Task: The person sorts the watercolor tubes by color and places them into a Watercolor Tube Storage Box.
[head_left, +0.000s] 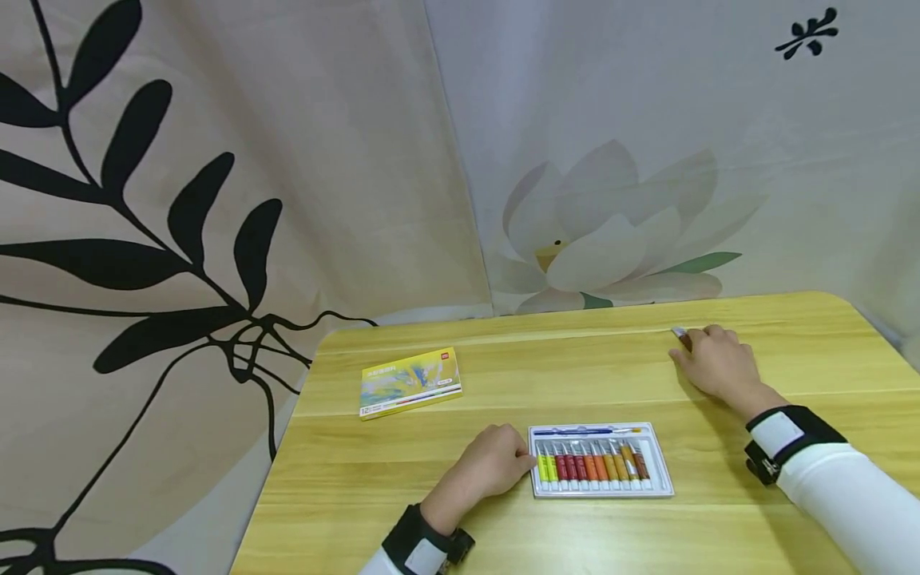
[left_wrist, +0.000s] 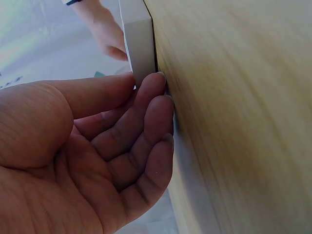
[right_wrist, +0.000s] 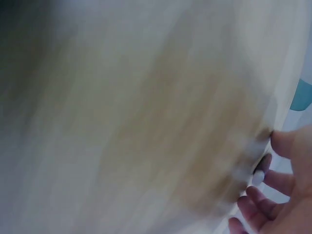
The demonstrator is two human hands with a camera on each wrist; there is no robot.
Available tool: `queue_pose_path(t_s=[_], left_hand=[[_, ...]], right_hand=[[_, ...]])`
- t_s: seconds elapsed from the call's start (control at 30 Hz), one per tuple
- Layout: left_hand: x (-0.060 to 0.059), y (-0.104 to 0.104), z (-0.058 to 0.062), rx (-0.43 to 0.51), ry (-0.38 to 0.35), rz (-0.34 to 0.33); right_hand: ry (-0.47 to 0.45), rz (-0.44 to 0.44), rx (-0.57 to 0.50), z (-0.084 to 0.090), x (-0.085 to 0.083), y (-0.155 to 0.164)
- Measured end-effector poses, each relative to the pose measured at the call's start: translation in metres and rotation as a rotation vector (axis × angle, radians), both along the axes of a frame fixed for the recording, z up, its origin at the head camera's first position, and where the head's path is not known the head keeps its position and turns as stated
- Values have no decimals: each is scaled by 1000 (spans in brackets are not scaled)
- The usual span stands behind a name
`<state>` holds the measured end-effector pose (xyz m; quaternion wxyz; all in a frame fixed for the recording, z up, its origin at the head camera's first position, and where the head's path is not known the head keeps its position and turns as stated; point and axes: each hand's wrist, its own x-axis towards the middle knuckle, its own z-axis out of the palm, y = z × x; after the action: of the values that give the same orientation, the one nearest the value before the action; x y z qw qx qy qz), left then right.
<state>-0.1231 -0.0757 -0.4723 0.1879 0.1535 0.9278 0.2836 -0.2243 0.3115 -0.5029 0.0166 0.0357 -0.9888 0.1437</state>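
my left hand (head_left: 492, 467) rests on the table (head_left: 791, 511) at the left end of the paint tray (head_left: 664, 479), fingers loosely curled, fingertips (left_wrist: 158, 80) touching the tray's white side wall; the thumb lies along that corner, so it steadies the tray more than it grips it. the tray is a shallow white plastic one, lying flat near my edge of the table. a row of small paint tubes (head_left: 591, 463) stands side by side in it, running from yellow at the left through reds and oranges to browns at the right, each with a white cap toward me. the slot at the far right end of the row looks bare white. a thin brush (head_left: 585, 431) with a blue handle lies across the top of the tray, above the tubes.

my right hand (head_left: 719, 363) lies well apart from the tray, toward the far right of the table, fingers curled over a small tube (head_left: 680, 333) whose pale end sticks out past my fingertips. the right wrist view is too blurred to show the hold closely, though a small white cap shows between the fingers there.

a yellow box (head_left: 410, 382) lies flat to the far left of the tray, apart from both hands.
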Motion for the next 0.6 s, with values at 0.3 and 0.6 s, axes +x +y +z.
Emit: queue_pose_path(t_s=[0.3,0.6], left_hand=[[0,0,0,-1,0,-3],[0,0,0,3,3,3]], right_hand=[[84,30,-42,0,-3,1],[-59,88,-235,21,14,-3]])
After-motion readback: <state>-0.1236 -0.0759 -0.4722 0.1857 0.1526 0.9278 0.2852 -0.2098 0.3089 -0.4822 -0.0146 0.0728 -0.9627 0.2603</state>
